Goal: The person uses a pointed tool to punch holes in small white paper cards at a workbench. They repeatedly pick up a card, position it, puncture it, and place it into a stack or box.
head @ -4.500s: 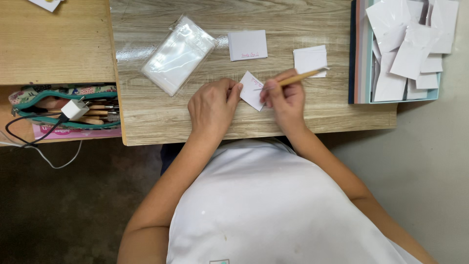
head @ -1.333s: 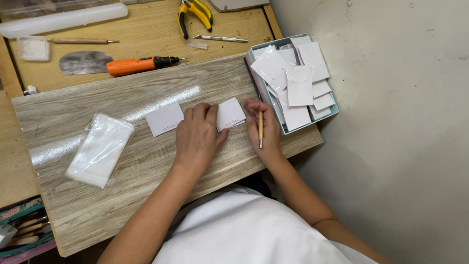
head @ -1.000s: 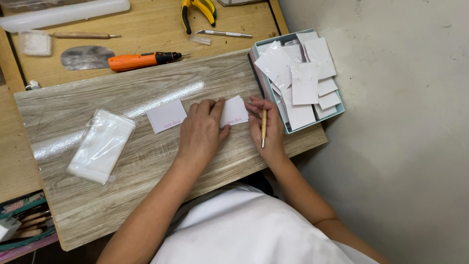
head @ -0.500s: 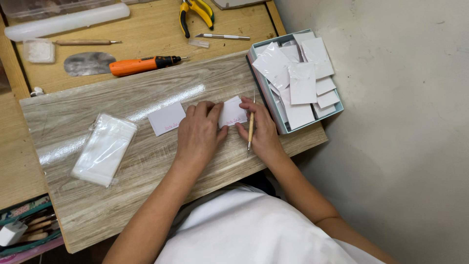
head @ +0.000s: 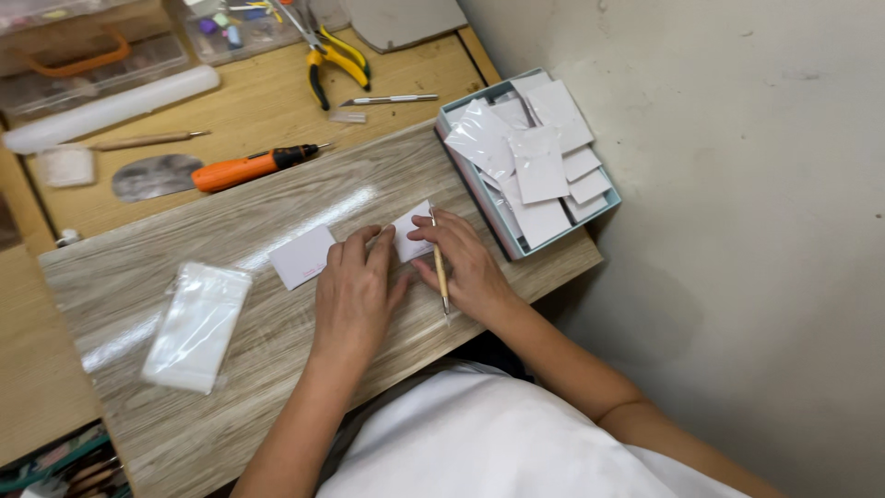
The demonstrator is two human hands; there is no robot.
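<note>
Left hand (head: pixel 355 290), fingers flat, pressing a small white card (head: pixel 411 232) onto the wooden board (head: pixel 277 369) (beside a box of cards (head: pixel 505 217)); right hand (head: pixel 466 267) gripping a thin wooden stick (head: pixel 440 263) at the card's edge.

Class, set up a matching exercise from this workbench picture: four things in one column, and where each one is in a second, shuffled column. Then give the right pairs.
Things:
1. orange screwdriver
2. yellow-handled pliers
3. clear plastic bags
4. thin wooden stick

Places:
A. held in the right hand
B. on the grey board, left of the left hand
C. at the far edge of the bench, near the top of the view
D. beside a flat metal scraper

Pairs: 1-D, 2-C, 3-B, 4-A
</note>
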